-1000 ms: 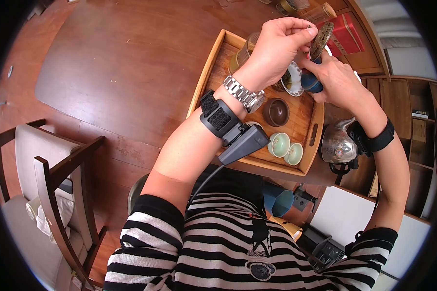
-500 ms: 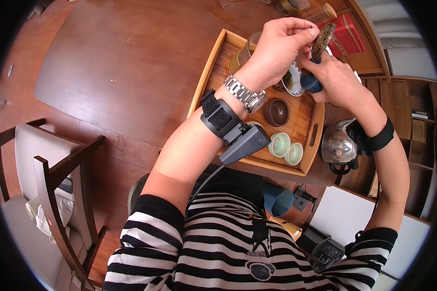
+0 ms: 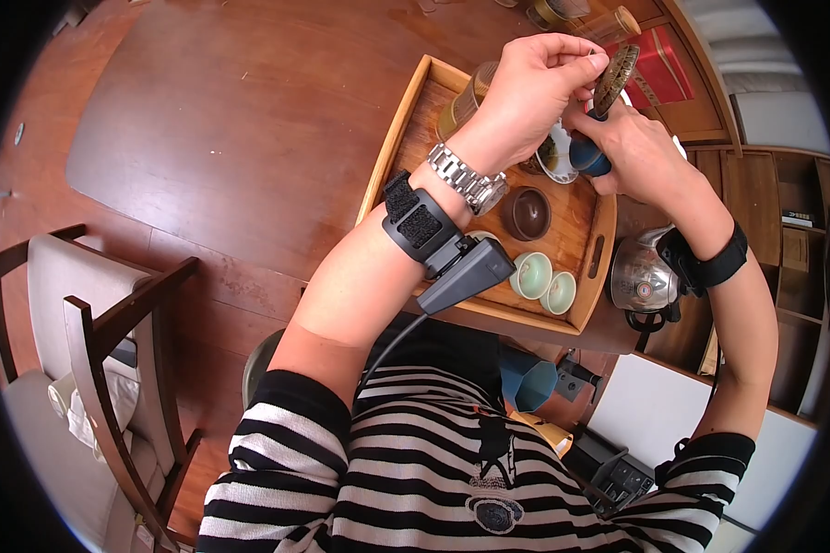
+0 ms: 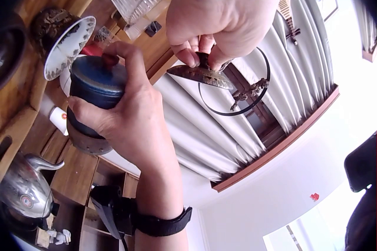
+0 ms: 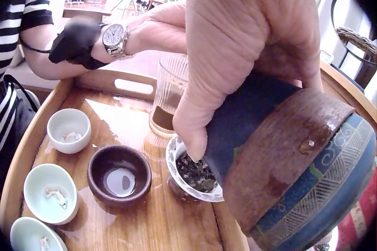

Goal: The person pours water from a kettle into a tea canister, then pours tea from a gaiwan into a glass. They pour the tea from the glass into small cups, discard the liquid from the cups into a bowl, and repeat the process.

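Note:
My left hand (image 3: 537, 90) pinches a dark patterned lid (image 3: 616, 81) by its knob, up beside the right hand. My right hand (image 3: 653, 158) grips a blue and brown ceramic pot (image 5: 288, 168). In the left wrist view, its index finger lies at the red knob (image 4: 110, 60) on the pot's own blue lid. Tilted in the right wrist view, the pot overlaps a gaiwan (image 5: 200, 177) with a white flared rim and dark wet tea leaves inside. That gaiwan stands on the wooden tray (image 3: 398, 138), partly hidden by the hands in the head view.
A dark brown bowl (image 5: 119, 174) and several pale green cups (image 5: 51, 193) share the tray with a ribbed glass pitcher (image 5: 169, 101) of brown liquid. Right of the tray stands a steel kettle (image 3: 641, 274). Beyond the hands are a red box (image 3: 662, 66) and a corked glass jar (image 3: 613, 26).
The lid in my left hand has shifted slightly right. The blue pot in my right hand has edged a little left; both arms stay almost still.

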`<control>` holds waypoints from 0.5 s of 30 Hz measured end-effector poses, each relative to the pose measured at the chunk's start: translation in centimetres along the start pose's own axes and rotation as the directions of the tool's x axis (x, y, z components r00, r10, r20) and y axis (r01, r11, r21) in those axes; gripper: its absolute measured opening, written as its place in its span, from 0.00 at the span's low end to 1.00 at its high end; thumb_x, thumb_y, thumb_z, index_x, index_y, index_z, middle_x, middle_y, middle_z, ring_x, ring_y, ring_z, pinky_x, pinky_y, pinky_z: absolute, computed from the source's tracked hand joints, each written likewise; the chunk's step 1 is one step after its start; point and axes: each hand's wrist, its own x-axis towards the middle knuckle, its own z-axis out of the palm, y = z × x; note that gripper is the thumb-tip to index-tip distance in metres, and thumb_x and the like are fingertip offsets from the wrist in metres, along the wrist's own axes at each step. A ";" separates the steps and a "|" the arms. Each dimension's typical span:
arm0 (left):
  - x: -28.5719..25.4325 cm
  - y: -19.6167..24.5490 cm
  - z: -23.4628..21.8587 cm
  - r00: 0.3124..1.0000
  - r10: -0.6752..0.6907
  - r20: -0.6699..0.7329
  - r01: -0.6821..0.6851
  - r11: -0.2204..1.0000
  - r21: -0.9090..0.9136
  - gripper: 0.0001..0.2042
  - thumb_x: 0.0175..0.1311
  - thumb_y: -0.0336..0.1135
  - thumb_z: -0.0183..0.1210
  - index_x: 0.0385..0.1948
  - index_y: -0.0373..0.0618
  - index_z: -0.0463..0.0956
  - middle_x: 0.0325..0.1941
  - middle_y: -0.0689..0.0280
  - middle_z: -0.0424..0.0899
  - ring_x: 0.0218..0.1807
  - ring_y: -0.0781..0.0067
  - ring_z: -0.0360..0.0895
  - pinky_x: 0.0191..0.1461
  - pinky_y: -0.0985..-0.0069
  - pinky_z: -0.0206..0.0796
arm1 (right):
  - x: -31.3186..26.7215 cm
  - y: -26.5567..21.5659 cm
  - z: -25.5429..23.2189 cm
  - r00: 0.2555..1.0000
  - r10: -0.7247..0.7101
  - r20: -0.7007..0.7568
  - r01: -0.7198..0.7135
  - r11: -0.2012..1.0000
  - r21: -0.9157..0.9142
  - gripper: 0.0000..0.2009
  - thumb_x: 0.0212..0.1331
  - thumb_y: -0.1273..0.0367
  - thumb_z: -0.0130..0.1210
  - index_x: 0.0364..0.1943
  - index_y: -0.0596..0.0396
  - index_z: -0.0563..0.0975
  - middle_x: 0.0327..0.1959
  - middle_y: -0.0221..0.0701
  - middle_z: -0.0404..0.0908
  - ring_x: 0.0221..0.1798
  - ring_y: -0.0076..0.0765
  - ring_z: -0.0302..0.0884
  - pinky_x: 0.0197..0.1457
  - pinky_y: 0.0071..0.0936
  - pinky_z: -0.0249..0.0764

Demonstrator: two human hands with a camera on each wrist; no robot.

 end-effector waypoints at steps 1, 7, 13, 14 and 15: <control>0.0 0.0 0.0 1.000 0.000 0.000 0.000 1.000 0.000 0.10 0.58 0.30 0.56 0.39 0.36 0.74 0.35 0.66 0.77 0.34 0.81 0.71 0.40 0.83 0.66 | 0.0 0.0 0.0 1.000 -0.001 0.000 0.001 1.000 0.004 0.35 0.25 0.73 0.65 0.49 0.44 0.69 0.34 0.45 0.71 0.38 0.49 0.75 0.38 0.37 0.75; 0.0 0.0 0.0 1.000 -0.006 -0.006 0.006 1.000 -0.001 0.10 0.58 0.30 0.56 0.39 0.36 0.74 0.35 0.66 0.77 0.34 0.81 0.71 0.41 0.83 0.65 | -0.1 -0.1 -0.1 1.000 -0.012 -0.009 0.012 1.000 -0.016 0.35 0.25 0.73 0.66 0.49 0.44 0.69 0.33 0.44 0.72 0.39 0.48 0.75 0.39 0.37 0.74; 0.0 0.0 0.0 1.000 0.003 0.004 -0.003 1.000 -0.015 0.10 0.58 0.30 0.56 0.39 0.36 0.74 0.35 0.66 0.77 0.34 0.81 0.71 0.41 0.83 0.65 | -0.1 -0.3 -0.2 1.000 0.000 -0.004 0.000 0.999 -0.038 0.36 0.24 0.72 0.67 0.49 0.44 0.69 0.32 0.43 0.73 0.39 0.47 0.75 0.39 0.37 0.74; 0.0 -0.1 0.0 1.000 0.007 0.005 -0.007 1.000 -0.012 0.10 0.58 0.30 0.56 0.39 0.36 0.74 0.35 0.66 0.77 0.34 0.81 0.71 0.41 0.83 0.65 | -0.1 -0.2 -0.2 1.000 0.000 -0.004 0.000 0.999 -0.038 0.36 0.24 0.72 0.67 0.49 0.44 0.69 0.32 0.43 0.73 0.39 0.47 0.75 0.39 0.37 0.74; 0.0 -0.1 0.0 1.000 0.011 0.007 -0.011 1.000 -0.009 0.10 0.58 0.30 0.56 0.39 0.36 0.74 0.36 0.66 0.77 0.34 0.81 0.71 0.41 0.83 0.65 | 0.0 -0.1 -0.1 1.000 -0.007 0.002 0.007 1.000 -0.029 0.36 0.24 0.72 0.67 0.49 0.44 0.69 0.32 0.43 0.73 0.39 0.48 0.75 0.39 0.37 0.74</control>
